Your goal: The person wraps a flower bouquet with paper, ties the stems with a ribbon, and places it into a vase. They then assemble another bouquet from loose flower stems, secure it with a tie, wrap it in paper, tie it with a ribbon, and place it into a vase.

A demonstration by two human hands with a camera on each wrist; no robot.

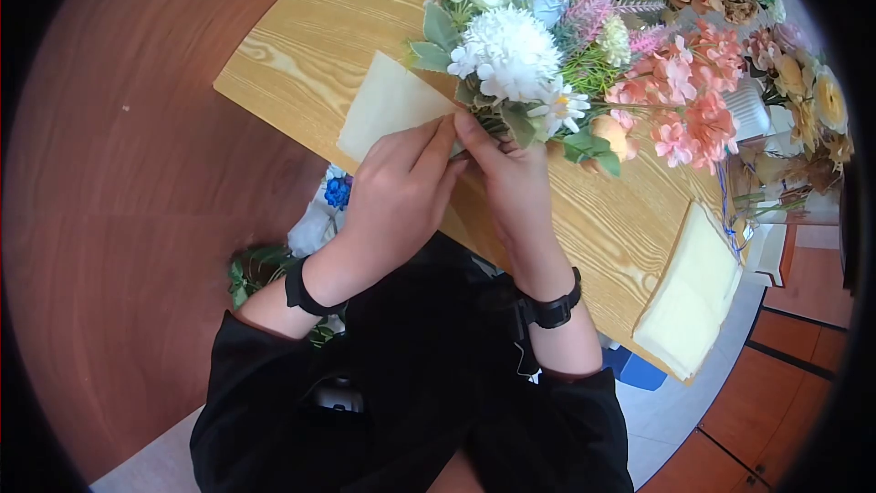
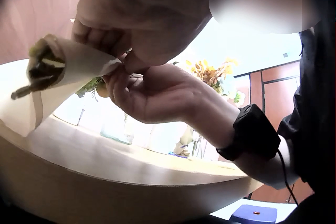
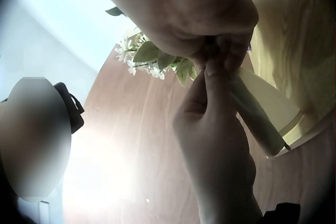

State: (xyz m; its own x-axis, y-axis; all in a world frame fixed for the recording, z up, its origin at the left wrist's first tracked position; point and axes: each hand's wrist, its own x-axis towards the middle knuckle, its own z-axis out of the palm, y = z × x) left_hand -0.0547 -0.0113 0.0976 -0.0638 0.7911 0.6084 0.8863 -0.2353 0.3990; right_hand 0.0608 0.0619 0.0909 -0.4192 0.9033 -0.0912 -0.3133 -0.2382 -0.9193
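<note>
A bouquet of artificial flowers, with a big white bloom, daisies and green leaves, lies over the table's edge. Cream wrapping paper is rolled round its stems, and the cut stem ends poke out of the paper's narrow tube. My left hand pinches the paper near the neck of the bouquet. Just beside it, my right hand grips the bouquet below the blooms, thumb close to the left fingertips. The fingers hide most of the stems inside the wrap.
A stack of cream paper sheets lies at the wooden table's right edge. Coral flowers and several vases of others stand to the right and back. Below the table's left edge are blue flowers and greenery. A blue stool stands underneath.
</note>
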